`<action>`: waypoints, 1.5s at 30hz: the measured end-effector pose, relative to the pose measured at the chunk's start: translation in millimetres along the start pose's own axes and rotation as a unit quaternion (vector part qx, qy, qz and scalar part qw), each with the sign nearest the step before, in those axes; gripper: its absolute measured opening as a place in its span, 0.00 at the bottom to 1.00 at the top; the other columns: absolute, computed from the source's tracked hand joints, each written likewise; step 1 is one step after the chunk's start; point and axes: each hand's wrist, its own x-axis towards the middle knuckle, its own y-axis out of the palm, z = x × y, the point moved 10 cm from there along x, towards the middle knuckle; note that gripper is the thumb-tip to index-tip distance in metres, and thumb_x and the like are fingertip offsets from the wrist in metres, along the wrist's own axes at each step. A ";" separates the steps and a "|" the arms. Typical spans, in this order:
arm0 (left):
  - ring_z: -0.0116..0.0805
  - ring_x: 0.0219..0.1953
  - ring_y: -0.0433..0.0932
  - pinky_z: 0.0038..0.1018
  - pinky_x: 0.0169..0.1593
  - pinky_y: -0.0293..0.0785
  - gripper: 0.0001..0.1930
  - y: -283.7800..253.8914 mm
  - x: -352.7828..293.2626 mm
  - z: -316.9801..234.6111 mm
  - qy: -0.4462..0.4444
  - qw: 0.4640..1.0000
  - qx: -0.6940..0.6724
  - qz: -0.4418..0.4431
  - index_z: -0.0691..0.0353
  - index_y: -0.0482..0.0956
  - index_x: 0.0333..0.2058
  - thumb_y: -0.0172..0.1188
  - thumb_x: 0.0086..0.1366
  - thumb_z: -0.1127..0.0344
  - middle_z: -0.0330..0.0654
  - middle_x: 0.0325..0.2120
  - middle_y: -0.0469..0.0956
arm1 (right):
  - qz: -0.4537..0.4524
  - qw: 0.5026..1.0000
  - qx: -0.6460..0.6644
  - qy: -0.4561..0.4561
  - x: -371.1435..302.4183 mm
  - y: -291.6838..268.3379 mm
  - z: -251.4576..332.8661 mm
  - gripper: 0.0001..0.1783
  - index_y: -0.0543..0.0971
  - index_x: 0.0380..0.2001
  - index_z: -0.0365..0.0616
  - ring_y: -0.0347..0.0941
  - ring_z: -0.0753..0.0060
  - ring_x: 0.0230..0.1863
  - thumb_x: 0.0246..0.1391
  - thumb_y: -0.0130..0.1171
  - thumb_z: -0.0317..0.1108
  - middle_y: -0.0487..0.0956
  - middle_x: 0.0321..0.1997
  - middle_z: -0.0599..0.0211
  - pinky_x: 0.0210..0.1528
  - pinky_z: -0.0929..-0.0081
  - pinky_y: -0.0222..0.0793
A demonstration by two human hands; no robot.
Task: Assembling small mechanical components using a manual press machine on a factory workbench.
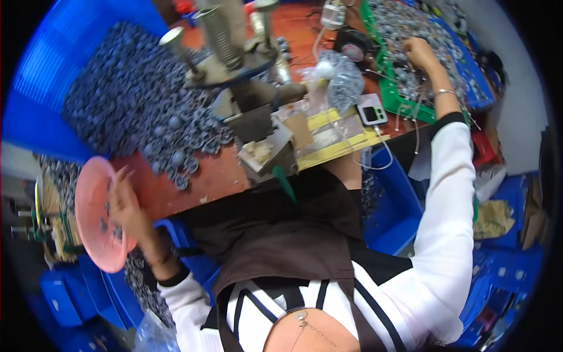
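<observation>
At the left, my left hand (126, 205) is over the right side of a pink plastic basin (87, 234), fingers stretched and slightly apart. A few small grey pieces (103, 225) lie inside the basin. Far to the right, my right hand (419, 54) dips into a green-edged tray (392, 97) full of small metallic-looking parts (404, 26). Its fingers are curled down and closed; whatever they hold is hidden. Between my hands stands a metal press (234, 76) with bolts and a thick spring.
A large heap of grey cup-shaped parts (135, 94) spills from a blue bin (44, 88) onto the red tabletop (217, 179). Right of the press are a clear plastic bag (343, 79) and a white device (372, 110) with a cable. Blue bins (390, 199) stand below the table edge.
</observation>
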 end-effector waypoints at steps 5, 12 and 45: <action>0.44 0.43 0.74 0.31 0.48 0.69 0.13 88.0 -42.4 -16.2 0.049 0.973 0.200 0.107 0.66 0.79 0.39 0.63 0.56 0.66 0.46 0.40 0.77 | -0.118 0.974 0.186 0.043 3.4 -28.1 -12.3 0.08 0.81 0.28 0.43 0.79 0.63 0.29 0.51 0.56 0.35 0.81 0.25 0.60 0.36 0.69 0.73; 0.42 0.42 0.72 0.35 0.44 0.65 0.16 120.6 -51.5 0.8 0.087 0.941 0.313 0.096 0.60 0.77 0.41 0.64 0.56 0.60 0.42 0.39 0.76 | -0.464 0.759 0.458 -0.009 10.0 -180.0 -94.8 0.16 0.75 0.31 0.32 0.72 0.65 0.33 0.60 0.51 0.38 0.78 0.32 0.55 0.41 0.67 0.68; 0.32 0.46 0.77 0.24 0.48 0.73 0.15 181.7 -67.0 -55.4 -0.051 0.951 -0.269 0.144 0.68 0.76 0.48 0.57 0.62 0.75 0.45 0.47 0.76 | -0.297 0.567 0.756 -0.140 -89.0 -216.0 33.6 0.15 0.78 0.37 0.37 0.75 0.67 0.44 0.64 0.48 0.38 0.79 0.44 0.56 0.53 0.70 0.67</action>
